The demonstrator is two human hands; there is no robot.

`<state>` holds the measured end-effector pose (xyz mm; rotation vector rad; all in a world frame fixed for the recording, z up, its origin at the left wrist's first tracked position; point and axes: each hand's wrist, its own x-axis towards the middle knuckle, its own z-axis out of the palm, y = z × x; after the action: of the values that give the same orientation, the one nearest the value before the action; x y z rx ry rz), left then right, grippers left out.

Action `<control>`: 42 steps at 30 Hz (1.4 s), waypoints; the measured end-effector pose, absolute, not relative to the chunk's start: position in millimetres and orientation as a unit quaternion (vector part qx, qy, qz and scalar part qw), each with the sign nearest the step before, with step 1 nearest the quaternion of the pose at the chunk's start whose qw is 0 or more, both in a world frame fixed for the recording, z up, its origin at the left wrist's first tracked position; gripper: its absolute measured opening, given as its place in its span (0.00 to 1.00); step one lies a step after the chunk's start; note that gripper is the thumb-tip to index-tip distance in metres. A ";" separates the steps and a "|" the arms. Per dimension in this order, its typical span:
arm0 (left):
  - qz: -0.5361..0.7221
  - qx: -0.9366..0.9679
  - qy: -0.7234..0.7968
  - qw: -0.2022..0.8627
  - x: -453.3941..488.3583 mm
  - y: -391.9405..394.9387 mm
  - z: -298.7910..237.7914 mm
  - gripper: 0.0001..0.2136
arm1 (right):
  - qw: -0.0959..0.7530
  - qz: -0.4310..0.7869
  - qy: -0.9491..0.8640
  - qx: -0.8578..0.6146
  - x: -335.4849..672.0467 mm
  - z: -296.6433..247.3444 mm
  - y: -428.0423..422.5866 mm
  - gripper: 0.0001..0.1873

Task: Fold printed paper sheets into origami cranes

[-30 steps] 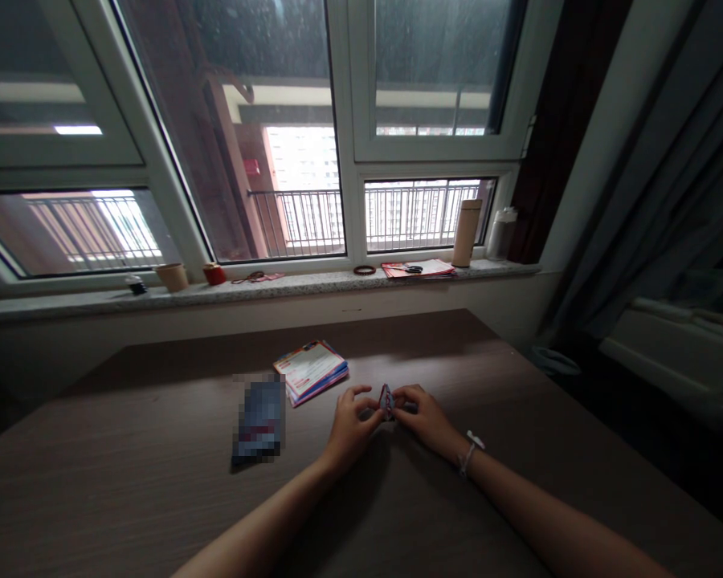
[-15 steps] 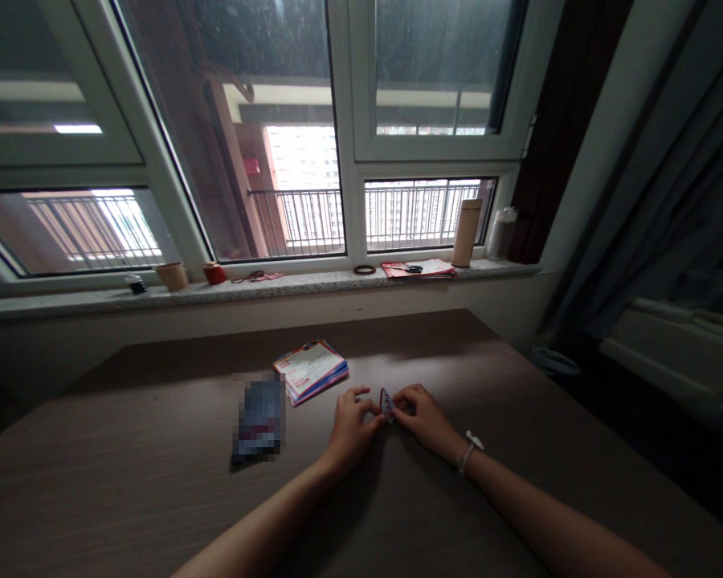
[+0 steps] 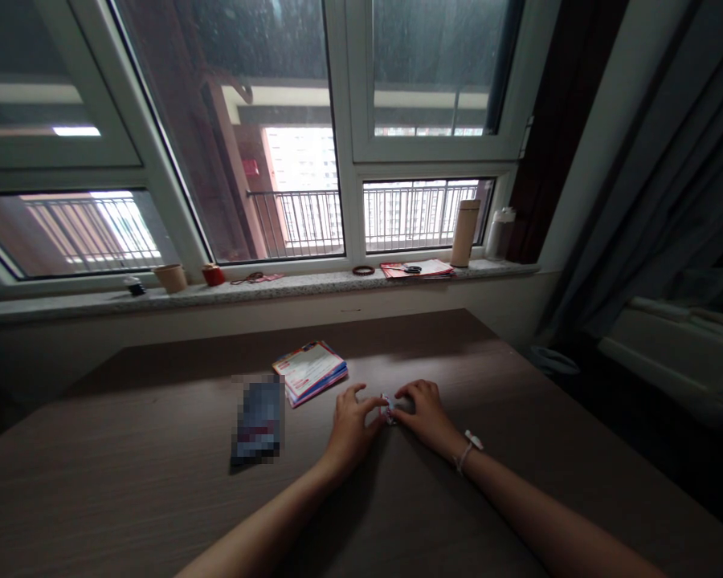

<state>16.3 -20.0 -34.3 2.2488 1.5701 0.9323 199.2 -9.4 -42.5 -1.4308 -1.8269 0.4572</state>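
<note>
Both my hands meet over the middle of the dark wooden table (image 3: 157, 482). A small folded piece of red, blue and white paper (image 3: 388, 409) lies between their fingertips, low against the tabletop. My left hand (image 3: 350, 429) pinches its left side with curled fingers. My right hand (image 3: 422, 413), with a pale bracelet at the wrist, presses down on its right side and covers most of it. A stack of coloured paper sheets (image 3: 311, 371) lies just behind and left of my left hand.
A blurred dark object (image 3: 258, 421) lies on the table left of the hands. On the stone windowsill (image 3: 66, 301) stand a paper cup (image 3: 172, 278), a red cup (image 3: 213, 274), leaflets (image 3: 418, 268), a tall tan flask (image 3: 462, 233) and a white bottle (image 3: 500, 233). Curtains hang at the right.
The folded paper stood upright between my fingertips before; now it is pressed lower toward the table, and my right hand has flattened over it.
</note>
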 end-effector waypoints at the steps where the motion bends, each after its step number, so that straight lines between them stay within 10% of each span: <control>1: 0.310 0.776 0.536 0.117 15.9 -20.3 -33.3 0.09 | 0.375 0.178 -0.716 -0.562 199.6 -42.3 -9.5 0.13; 42: 0.180 0.790 0.575 0.115 1.1 -12.3 -17.8 0.20 | 0.350 0.200 -0.744 -0.533 199.1 -35.1 -11.7 0.05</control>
<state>1.1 -12.3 -17.8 2.3143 1.6863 0.5282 199.1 -11.7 -35.1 -1.3811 -1.9280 0.5173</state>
